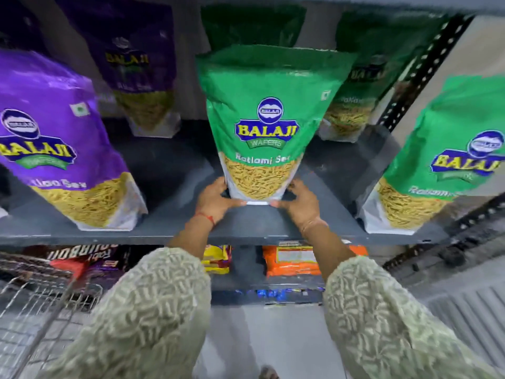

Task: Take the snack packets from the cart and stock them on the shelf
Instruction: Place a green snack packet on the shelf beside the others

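Note:
A green Balaji Ratlami Sev packet (pixel 266 116) stands upright in the middle of the dark grey shelf (pixel 169 228). My left hand (pixel 216 199) grips its bottom left corner and my right hand (pixel 299 201) grips its bottom right corner, thumbs along the white bottom seam. To the right another green packet (pixel 442 160) stands near the shelf's front edge. At the left a purple Aloo Sev packet (pixel 62 143) stands. Behind are a second purple packet (pixel 136 67) and more green ones (pixel 363 77). The wire cart (pixel 35 299) is at the lower left.
A black perforated upright (pixel 426 69) bounds the shelf on the right. The lower shelf holds a yellow packet (pixel 217 258), an orange packet (pixel 295 261) and a dark red biscuit pack (pixel 87 259). Grey floor lies beneath me.

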A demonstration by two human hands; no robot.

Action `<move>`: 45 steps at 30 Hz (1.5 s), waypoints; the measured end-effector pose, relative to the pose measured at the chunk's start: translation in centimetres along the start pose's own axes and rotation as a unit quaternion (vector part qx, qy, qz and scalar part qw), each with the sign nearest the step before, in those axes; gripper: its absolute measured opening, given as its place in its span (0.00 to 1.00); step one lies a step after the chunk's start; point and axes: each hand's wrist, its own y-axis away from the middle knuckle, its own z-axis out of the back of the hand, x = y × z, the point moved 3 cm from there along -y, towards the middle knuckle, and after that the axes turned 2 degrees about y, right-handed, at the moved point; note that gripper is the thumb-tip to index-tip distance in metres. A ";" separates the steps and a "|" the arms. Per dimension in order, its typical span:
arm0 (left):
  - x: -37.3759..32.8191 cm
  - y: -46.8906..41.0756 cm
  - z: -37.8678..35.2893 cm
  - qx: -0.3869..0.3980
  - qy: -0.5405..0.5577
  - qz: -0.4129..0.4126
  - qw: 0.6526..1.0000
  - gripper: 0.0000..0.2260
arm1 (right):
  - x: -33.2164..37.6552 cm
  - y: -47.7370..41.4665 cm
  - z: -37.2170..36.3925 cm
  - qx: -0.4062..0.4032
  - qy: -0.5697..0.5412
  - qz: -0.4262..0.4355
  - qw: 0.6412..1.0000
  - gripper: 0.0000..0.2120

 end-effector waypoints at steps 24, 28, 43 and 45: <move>2.2 5.1 1.3 0.025 -0.016 0.003 1.000 0.34 | -1.3 5.8 0.1 0.005 0.014 0.026 1.000 0.30; 2.1 5.3 1.3 0.019 -0.017 -0.001 1.000 0.35 | -1.3 6.0 0.0 0.004 0.016 0.028 0.999 0.31; -5.8 12.2 -13.7 0.092 0.009 -0.134 0.987 0.29 | -11.0 10.5 18.7 -0.288 -0.074 -0.029 0.954 0.39; -8.5 9.4 -17.2 0.122 0.019 -0.134 0.983 0.40 | -11.5 8.6 20.6 -0.207 -0.072 -0.017 0.975 0.46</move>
